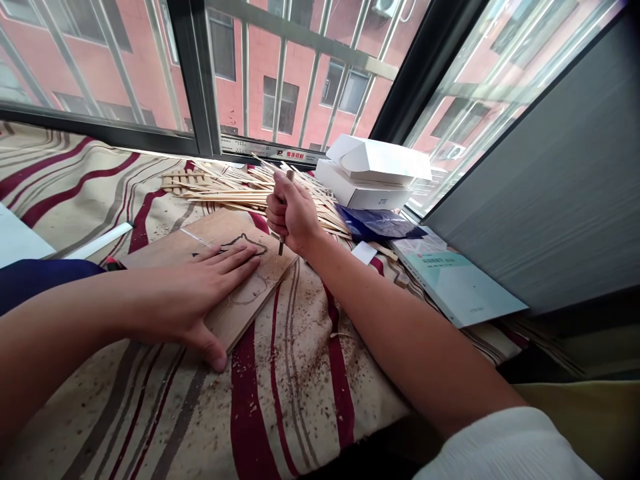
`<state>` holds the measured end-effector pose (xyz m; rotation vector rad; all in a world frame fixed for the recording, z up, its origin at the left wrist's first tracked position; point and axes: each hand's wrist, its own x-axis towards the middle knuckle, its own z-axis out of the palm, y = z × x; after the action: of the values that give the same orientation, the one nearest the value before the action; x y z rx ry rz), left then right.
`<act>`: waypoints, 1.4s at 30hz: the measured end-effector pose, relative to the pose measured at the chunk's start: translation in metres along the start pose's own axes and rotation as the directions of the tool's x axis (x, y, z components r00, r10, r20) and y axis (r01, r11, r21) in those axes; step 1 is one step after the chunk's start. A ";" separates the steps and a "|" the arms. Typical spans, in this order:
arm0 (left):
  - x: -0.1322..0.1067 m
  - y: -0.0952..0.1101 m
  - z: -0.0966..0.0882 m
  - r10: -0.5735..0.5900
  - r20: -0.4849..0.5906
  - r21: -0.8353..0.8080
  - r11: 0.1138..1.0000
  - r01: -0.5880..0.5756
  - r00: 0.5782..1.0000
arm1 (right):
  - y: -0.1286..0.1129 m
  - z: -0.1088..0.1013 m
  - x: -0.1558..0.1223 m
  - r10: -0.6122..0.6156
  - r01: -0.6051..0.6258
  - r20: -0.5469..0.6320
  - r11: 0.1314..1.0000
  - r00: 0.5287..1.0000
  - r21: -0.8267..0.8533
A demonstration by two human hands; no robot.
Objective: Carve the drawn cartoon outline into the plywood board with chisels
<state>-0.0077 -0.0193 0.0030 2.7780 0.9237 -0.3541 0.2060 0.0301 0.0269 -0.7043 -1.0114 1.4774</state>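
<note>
My left hand (200, 290) lies flat on a light wooden board (267, 263), fingers stretched out and thumb over its near edge. Dark outline drawings show on the board beside and beyond the fingers. Closed in a fist, my right hand (293, 210) grips a slim carving tool (281, 248) held nearly upright. The top of the tool sticks out above the fist, and its lower end points down at the right part of the board. Whether the tip touches the wood I cannot tell. Wood crumbs lie on the board's right side.
A striped cloth (260, 407) strewn with wood chips covers the surface. Behind the hands lies a pile of thin wooden sticks (225, 193). White boxes (375, 177), a dark blue packet (380, 223) and a pale green book (455, 277) sit to the right, by the barred window.
</note>
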 end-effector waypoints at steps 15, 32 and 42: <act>-0.001 -0.004 -0.001 0.048 -0.031 -0.067 0.996 -0.050 0.998 | -0.028 0.012 -0.017 0.033 -0.004 0.155 0.982 0.987 -0.189; 0.002 -0.014 0.021 0.103 -0.161 -0.073 0.991 -0.116 0.982 | 0.007 0.009 0.001 0.134 -0.127 0.092 0.988 0.987 -0.084; 0.001 -0.011 0.020 0.092 -0.179 -0.089 0.990 -0.110 0.979 | 0.011 0.005 0.006 0.183 -0.176 0.124 0.982 0.975 -0.066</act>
<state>-0.0165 -0.0153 -0.0177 2.7849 0.8077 -0.0476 0.1959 0.0358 0.0199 -0.7632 -1.1143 1.6756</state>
